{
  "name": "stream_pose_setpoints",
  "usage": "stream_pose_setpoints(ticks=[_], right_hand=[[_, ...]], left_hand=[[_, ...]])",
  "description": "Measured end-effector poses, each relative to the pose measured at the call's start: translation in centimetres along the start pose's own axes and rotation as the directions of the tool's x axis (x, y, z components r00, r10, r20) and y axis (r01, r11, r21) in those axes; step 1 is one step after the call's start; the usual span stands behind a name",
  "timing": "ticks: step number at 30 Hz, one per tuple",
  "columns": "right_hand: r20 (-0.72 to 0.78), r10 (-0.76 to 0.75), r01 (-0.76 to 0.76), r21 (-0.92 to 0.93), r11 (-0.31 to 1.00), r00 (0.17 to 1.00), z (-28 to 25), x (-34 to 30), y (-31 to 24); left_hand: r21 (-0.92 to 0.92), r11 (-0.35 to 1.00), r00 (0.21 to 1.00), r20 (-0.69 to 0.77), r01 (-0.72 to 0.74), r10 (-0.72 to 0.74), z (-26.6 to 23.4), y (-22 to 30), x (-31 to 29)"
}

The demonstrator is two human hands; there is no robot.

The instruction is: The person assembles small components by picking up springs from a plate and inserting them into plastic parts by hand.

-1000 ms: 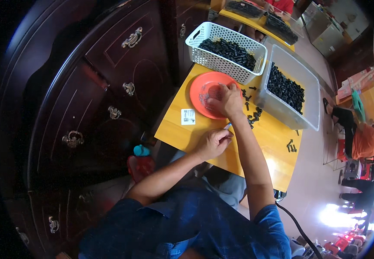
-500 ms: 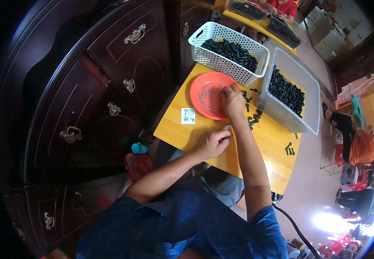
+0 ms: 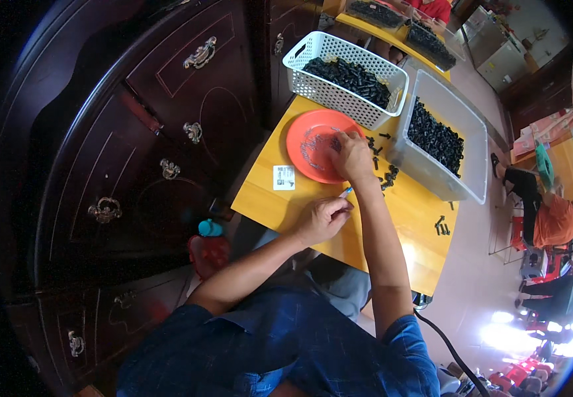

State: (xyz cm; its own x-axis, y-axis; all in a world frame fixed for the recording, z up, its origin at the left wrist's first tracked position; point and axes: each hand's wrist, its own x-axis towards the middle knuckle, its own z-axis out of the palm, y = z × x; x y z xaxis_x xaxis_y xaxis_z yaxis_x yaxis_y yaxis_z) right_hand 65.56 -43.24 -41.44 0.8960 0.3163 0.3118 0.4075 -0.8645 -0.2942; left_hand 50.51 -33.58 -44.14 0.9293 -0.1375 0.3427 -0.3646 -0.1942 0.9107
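Observation:
On the yellow table lies an orange-red plate [image 3: 305, 143] with many tiny silvery metal pieces [image 3: 313, 156] scattered in it. My right hand [image 3: 354, 159] is over the plate's right side, fingertips bent together and pointing down at the pieces; anything between them is too small to see. Below the plate, my left hand [image 3: 325, 220] is closed, and a thin piece with a blue-and-white end [image 3: 346, 192] sticks out past its fingers. Small black screw-shaped parts [image 3: 390, 176] lie loose just right of my right wrist.
A white perforated basket [image 3: 300, 79] and a clear plastic bin [image 3: 440, 188], both holding black parts, stand behind and right of the plate. A white printed square [image 3: 284, 178] lies left. More black parts [image 3: 442, 226] rest near the right edge. Dark cabinets [image 3: 147, 132] line the left; other people sit beyond.
My right hand has shifted slightly to the left over the plate, its fingertips still down by the metal pieces. The left hand stays nearly in place; the whole view has shifted slightly.

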Motion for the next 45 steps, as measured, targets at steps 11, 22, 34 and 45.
stream_pose_setpoints(ticks=[11,22,34,45], right_hand=[[-0.006,-0.029,0.03,0.051,0.998,1.0,-0.2,-0.6,1.9],[-0.098,-0.055,0.075,0.205,0.976,0.994,-1.1,-0.9,1.9],[-0.058,0.31,-0.155,0.771,0.618,0.949,-4.5,-1.9,3.4],[-0.012,0.603,-0.256,0.898,0.357,0.798,-7.3,-11.9,12.3]], left_hand=[[0.013,0.999,0.999,-0.019,-0.034,0.034,0.4,-0.6,0.0],[-0.021,1.0,1.0,0.014,0.01,-0.01,0.4,-0.8,-0.2],[-0.058,0.997,0.997,0.051,0.058,-0.055,0.5,-0.8,-0.3],[-0.005,0.999,0.999,0.037,0.033,-0.033,0.2,-0.3,-0.1]])
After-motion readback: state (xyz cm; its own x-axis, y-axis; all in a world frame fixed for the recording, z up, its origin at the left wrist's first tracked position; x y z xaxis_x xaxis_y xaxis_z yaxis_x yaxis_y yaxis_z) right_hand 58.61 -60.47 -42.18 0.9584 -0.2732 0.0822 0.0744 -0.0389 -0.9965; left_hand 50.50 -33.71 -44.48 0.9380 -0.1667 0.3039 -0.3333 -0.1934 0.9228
